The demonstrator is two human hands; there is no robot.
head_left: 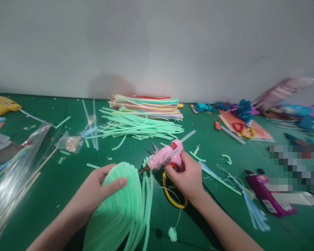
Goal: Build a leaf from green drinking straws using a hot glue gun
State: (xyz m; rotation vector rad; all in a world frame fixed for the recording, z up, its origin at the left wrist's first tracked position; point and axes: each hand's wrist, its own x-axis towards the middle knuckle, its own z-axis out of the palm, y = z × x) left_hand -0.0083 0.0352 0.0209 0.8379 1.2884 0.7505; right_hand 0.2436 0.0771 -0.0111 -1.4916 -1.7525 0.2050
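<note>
Hands: left hand [98, 190] clasps the top of a ribbed bundle of mint-green strips [120, 209], thumb laid across its front; right hand [187, 177] is wrapped tight around the grip of a pink glue gun [164, 156].
Glue gun: nozzle points left and down, its tip just beside the bundle's upper right edge; whether it touches cannot be told.
Bundle: lies on the green table [54, 181], near the lower centre, loose strip ends trailing toward the viewer.
Beneath the gun: scissors with a yellow handle loop [172, 200], blades showing behind the gun body.
Behind: loose green strips [138, 127] spread in front of a stack of coloured foam sheets [149, 104] by the wall.
Left edge: yellow glue gun [2, 106] and clear wrapped sticks [13, 174].
Right: purple box [269, 195].
</note>
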